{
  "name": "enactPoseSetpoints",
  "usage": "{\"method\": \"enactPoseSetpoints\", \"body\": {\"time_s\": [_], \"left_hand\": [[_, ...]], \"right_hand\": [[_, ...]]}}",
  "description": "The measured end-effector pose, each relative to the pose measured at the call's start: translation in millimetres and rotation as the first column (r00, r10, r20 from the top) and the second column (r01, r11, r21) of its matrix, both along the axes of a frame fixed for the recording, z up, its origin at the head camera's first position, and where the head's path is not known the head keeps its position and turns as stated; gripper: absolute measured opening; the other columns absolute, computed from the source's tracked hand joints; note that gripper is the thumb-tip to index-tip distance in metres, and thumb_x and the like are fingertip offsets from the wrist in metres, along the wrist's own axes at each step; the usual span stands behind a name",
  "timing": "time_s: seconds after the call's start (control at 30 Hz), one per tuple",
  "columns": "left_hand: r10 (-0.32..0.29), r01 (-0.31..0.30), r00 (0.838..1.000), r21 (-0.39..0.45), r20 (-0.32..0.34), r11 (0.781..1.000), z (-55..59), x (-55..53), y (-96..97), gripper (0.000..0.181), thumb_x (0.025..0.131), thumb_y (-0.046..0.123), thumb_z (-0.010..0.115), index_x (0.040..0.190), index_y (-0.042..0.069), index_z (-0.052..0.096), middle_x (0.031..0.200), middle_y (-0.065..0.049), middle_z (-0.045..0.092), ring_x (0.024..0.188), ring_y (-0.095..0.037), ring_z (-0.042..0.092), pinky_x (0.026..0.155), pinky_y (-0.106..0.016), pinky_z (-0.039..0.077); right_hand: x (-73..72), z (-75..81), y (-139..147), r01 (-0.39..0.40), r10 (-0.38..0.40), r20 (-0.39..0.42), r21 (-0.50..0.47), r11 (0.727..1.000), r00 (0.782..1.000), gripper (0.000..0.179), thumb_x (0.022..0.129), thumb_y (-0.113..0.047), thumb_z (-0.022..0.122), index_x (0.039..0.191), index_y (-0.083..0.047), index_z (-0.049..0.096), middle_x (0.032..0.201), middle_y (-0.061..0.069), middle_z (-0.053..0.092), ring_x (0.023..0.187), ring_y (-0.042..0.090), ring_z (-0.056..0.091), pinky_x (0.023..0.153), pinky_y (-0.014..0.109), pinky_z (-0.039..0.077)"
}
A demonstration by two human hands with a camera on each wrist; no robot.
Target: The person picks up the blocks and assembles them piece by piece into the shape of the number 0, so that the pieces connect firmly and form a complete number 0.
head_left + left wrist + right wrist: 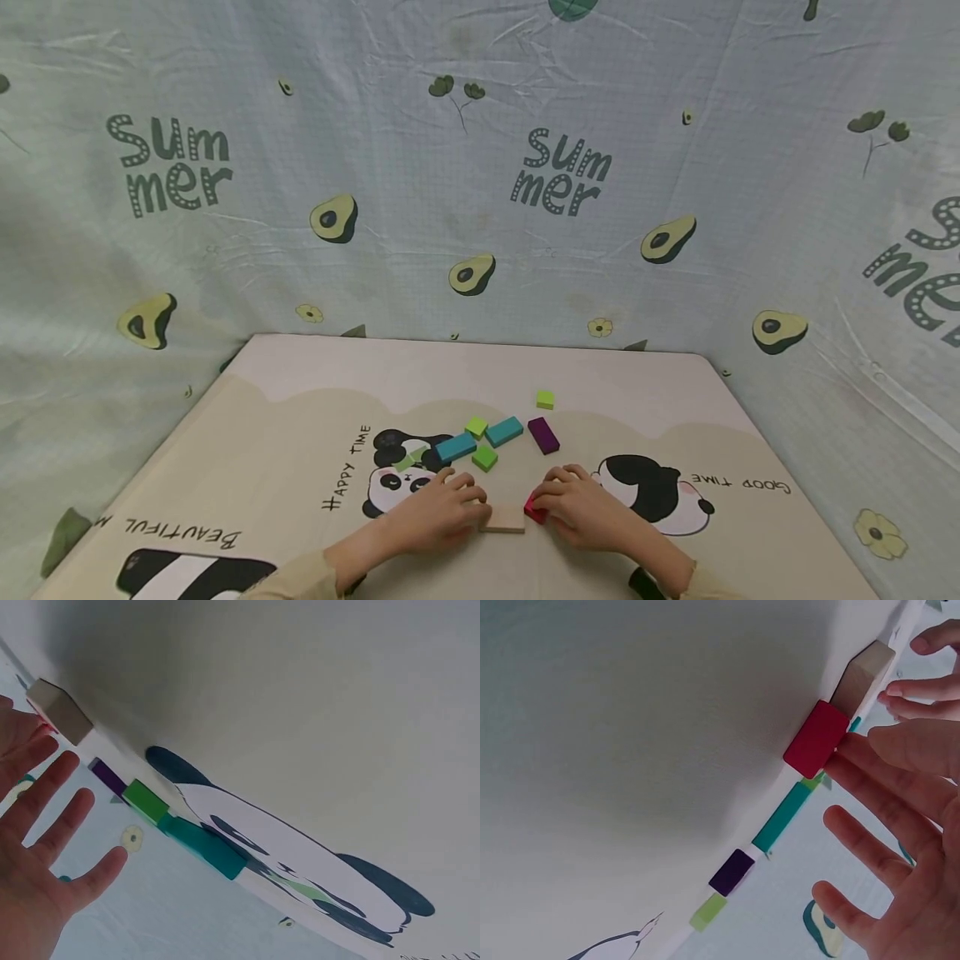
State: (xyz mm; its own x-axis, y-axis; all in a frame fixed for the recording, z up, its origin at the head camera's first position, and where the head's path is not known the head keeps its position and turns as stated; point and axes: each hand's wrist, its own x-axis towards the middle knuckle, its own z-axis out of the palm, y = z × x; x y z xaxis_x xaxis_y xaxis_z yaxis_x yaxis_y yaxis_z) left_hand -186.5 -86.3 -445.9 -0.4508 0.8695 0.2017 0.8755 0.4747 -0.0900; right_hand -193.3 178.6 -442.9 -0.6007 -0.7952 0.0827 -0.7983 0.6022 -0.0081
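A plain wooden block (pixel 504 520) lies on the table between both hands. My left hand (pixel 448 510) is at its left end, fingers spread and loosely bent, gripping nothing. In the right wrist view, a red block (pixel 817 739) stands close against the end of the wooden block (pixel 864 679). My right hand (pixel 583 510) touches the red block with its index and middle fingertips along the far edge. Its thumb stays off the block, and the other fingers are extended. From the head view, the right fingers partly hide the red block (pixel 534 509).
Beyond the hands lie two blue blocks (pixel 455 447), a purple block (pixel 543 435) and two green blocks (pixel 484 457). Another green block (pixel 545 400) is farther back. Panda prints mark the tabletop (pixel 285 433). A patterned curtain (pixel 420 167) hangs behind the table.
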Motion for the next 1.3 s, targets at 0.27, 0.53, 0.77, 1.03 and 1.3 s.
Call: {"method": "enactPoseSetpoints", "body": {"time_s": [0.27,0.53,0.77,1.03,1.3], "left_hand": [[0.023,-0.023,0.999,-0.019,-0.026,1.000,1.5,-11.1,-7.6,0.025,0.082,0.024,0.062,0.107,0.021,0.060,0.103,0.008,0.061,0.095,-0.011,0.049,0.082,-0.034,0.042],[0.071,-0.072,0.991,-0.006,-0.109,0.997,2.6,-30.2,-7.9,0.028,0.082,0.024,0.062,0.110,0.019,0.059,0.107,0.006,0.060,0.100,-0.014,0.051,0.084,-0.041,0.045],[0.095,-0.099,0.981,-0.017,-0.172,0.995,5.5,-44.1,-3.3,0.033,0.082,0.027,0.063,0.113,0.019,0.057,0.109,0.005,0.059,0.100,-0.016,0.051,0.082,-0.039,0.044],[0.125,-0.128,0.977,-0.010,-0.170,0.992,0.7,-57.3,1.5,0.039,0.080,0.030,0.065,0.116,0.020,0.056,0.112,0.002,0.059,0.101,-0.018,0.051,0.082,-0.044,0.045],[0.152,-0.157,0.977,-0.021,-0.147,0.987,-1.9,-60.6,1.7,0.041,0.081,0.031,0.064,0.119,0.021,0.054,0.115,0.001,0.058,0.106,-0.024,0.051,0.082,-0.048,0.044]], "right_hand": [[-0.7,1.5,-3.6,0.014,-0.014,0.010,-0.024,1.000,1.000,0.015,0.082,-0.018,0.060,0.095,-0.022,0.066,0.096,-0.010,0.064,0.095,0.011,0.049,0.089,0.040,0.038],[-0.4,2.2,-4.6,0.018,-0.018,0.027,-0.025,1.000,0.999,0.013,0.082,-0.018,0.060,0.093,-0.021,0.067,0.094,-0.010,0.065,0.094,0.010,0.049,0.088,0.039,0.038],[-1.2,3.5,-6.8,0.015,-0.015,0.026,-0.016,1.000,1.000,0.013,0.082,-0.018,0.060,0.091,-0.021,0.068,0.093,-0.010,0.065,0.093,0.010,0.049,0.088,0.039,0.037],[-2.3,5.7,-7.3,0.027,-0.027,0.046,-0.006,1.000,0.999,0.013,0.082,-0.018,0.060,0.091,-0.021,0.068,0.094,-0.009,0.065,0.093,0.010,0.049,0.088,0.039,0.037],[-3.8,5.4,-6.6,0.021,-0.020,0.040,-0.013,1.000,0.999,0.012,0.081,-0.019,0.061,0.091,-0.021,0.068,0.093,-0.009,0.065,0.091,0.010,0.048,0.087,0.039,0.037]]}}
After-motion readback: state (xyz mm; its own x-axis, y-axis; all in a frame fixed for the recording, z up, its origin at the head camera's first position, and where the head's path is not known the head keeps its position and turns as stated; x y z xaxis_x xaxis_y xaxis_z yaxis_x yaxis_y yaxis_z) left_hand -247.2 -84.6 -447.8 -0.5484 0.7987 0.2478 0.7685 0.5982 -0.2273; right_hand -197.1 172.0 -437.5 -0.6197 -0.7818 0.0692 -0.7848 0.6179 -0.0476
